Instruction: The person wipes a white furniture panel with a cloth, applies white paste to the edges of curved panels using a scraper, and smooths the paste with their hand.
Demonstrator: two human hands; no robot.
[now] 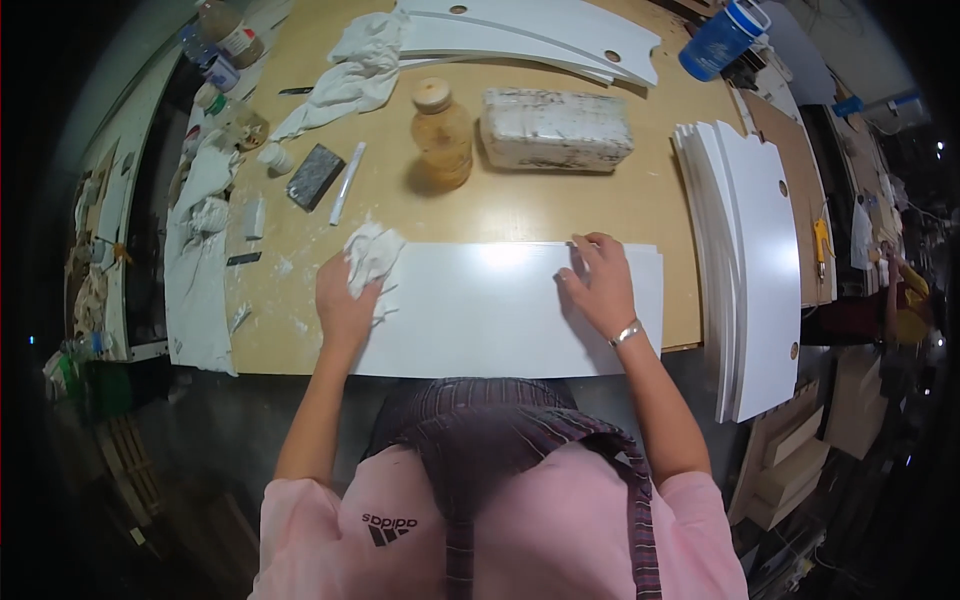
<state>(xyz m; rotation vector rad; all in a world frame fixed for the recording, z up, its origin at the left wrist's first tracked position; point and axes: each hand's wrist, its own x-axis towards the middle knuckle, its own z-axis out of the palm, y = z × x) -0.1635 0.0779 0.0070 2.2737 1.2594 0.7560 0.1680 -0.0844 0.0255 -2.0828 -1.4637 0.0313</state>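
A glossy white panel (490, 320) lies flat along the table's near edge, seemingly on top of another. At its left end my left hand (348, 303) is closed on a crumpled white cloth (374, 255). My right hand (600, 285) rests near the panel's far edge toward the right, fingers apart and bent, holding nothing. Beyond the panel stand an amber plastic bottle (442, 140) with a pale cap and a wrapped, smudged white block (556, 130). To the left lie a dark sanding block (315, 178) and a white marker-like stick (347, 184).
Several white panels (745, 270) are stacked at the table's right edge, hanging past its front. More white panels (530, 35) lie at the back, beside a rag (355, 75). A blue jug (722, 40) stands far right; a yellow cutter (822, 245) lies below it.
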